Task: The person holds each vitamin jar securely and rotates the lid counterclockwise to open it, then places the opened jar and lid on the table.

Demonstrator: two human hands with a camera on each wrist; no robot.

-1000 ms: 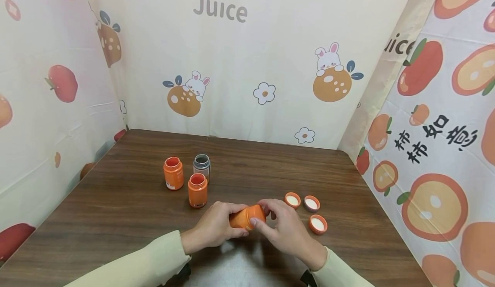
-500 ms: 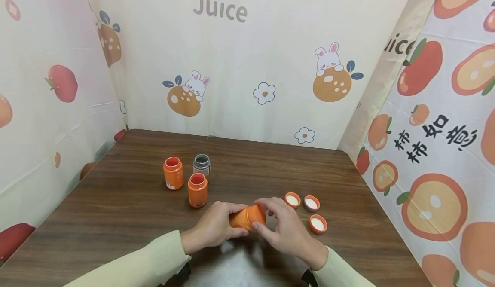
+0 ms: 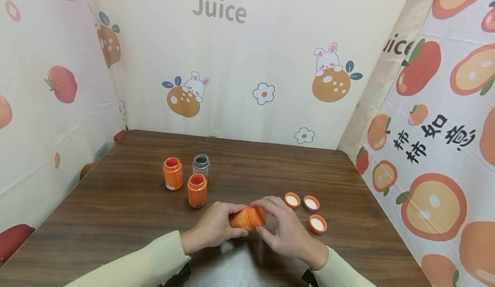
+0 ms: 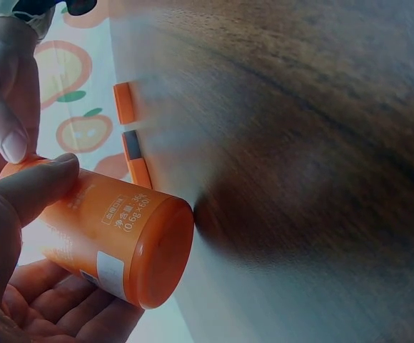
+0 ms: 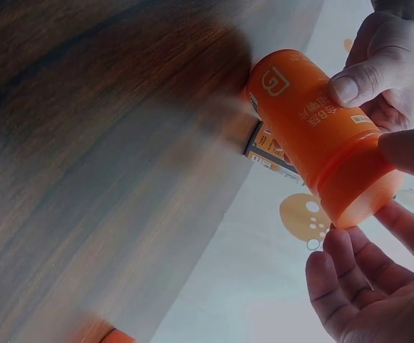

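Near the front middle of the table, my left hand (image 3: 213,227) grips the body of an orange plastic bottle (image 3: 240,220), tilted with its cap toward the right. In the left wrist view the bottle's base and printed label show, the thumb lying along its side. My right hand (image 3: 285,231) has its thumb and fingertips on opposite sides of the orange screw cap (image 5: 360,187). The cap sits on the bottle's neck. Its thumb lies on the near side of the cap in the right wrist view, and the other fingertips meet its far edge.
Two uncapped orange bottles (image 3: 173,176) and a grey bottle (image 3: 202,163) stand upright at the left. To the right of my hands, three loose caps (image 3: 317,224) lie with their white insides up. Printed curtains (image 3: 239,63) surround the dark wooden table (image 3: 116,218).
The right hand's fingers have shifted left and its thumb right around the cap, turning about it. The left hand and bottle stay in place.
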